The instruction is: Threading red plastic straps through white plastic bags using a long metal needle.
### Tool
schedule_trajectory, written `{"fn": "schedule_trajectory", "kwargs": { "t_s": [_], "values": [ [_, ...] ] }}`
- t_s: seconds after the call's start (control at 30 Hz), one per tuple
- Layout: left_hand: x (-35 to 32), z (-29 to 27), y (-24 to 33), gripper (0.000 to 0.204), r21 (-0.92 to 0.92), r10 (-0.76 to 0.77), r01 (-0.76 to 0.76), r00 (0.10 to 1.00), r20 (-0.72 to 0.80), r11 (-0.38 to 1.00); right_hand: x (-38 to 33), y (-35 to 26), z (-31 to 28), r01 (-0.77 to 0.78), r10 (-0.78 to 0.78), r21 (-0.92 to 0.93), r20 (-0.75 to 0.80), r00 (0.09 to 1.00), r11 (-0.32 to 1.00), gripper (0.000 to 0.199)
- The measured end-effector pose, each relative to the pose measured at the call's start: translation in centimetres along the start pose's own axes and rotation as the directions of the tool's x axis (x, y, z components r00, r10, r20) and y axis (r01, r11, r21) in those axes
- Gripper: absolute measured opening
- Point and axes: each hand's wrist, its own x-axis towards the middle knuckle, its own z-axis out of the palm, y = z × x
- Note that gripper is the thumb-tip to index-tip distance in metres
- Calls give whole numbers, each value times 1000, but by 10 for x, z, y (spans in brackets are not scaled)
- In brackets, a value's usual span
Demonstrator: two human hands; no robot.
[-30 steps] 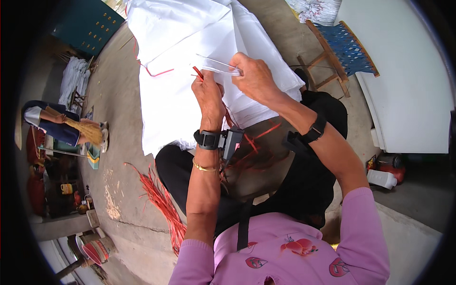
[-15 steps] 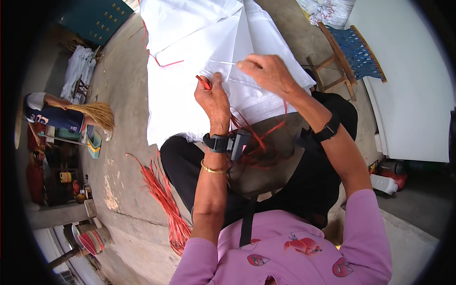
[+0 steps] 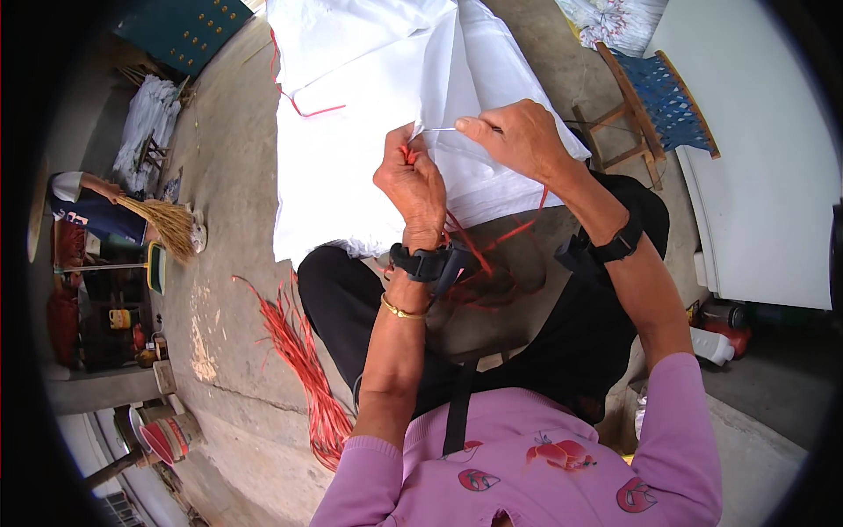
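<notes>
White woven sheeting, like stacked sacks, lies over my knees and stretches away from me. My left hand is closed, pinching up a fold of the sheeting, with a red plastic strip in the same fingers. From the right, my right hand grips a thin needle-like metal rod. Its tip reaches the fold beside my left fingertips; whether it passes through the cloth is hidden. More red strips hang tangled between my legs.
A bundle of red strips lies on the floor at left. A wooden folding stool with blue webbing stands at right beside a white panel. At far left a person holds a broom near a dustpan.
My left hand has shifted up and right and now pinches the sheeting up. The rod's tip meets that fold. At far left, the person's broom and dustpan have moved.
</notes>
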Motion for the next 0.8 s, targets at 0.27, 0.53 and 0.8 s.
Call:
{"fn": "schedule_trajectory", "kwargs": {
  "t_s": [0.27,0.53,0.8],
  "values": [
    [-19,7,14,23,47,167,-180,965,205,983,2,1,14,-229,215,367,78,974,902,59],
    [-10,-34,-14,23,434,278,-318,948,154,843,5,9,-9,-10,11,-29,38,999,1000,50],
    [-4,-29,-3,19,437,232,-177,970,-76,882,7,22,7,202,-189,-51,185,964,978,59]
  ]
}}
